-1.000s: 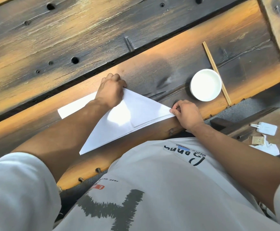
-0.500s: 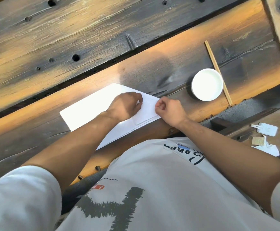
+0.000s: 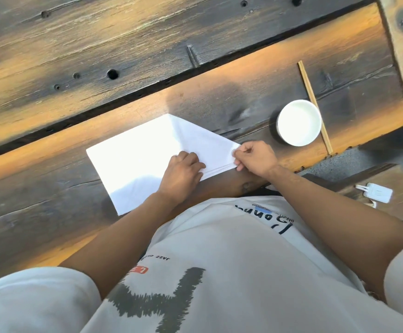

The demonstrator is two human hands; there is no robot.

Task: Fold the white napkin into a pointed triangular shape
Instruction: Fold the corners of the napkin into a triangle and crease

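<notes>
Weathered planks of the wooden table carry the white napkin — left hand curled, pressing it flat, right hand pinching its layered corner just beside — which could spring open if that pinch slips.
</notes>
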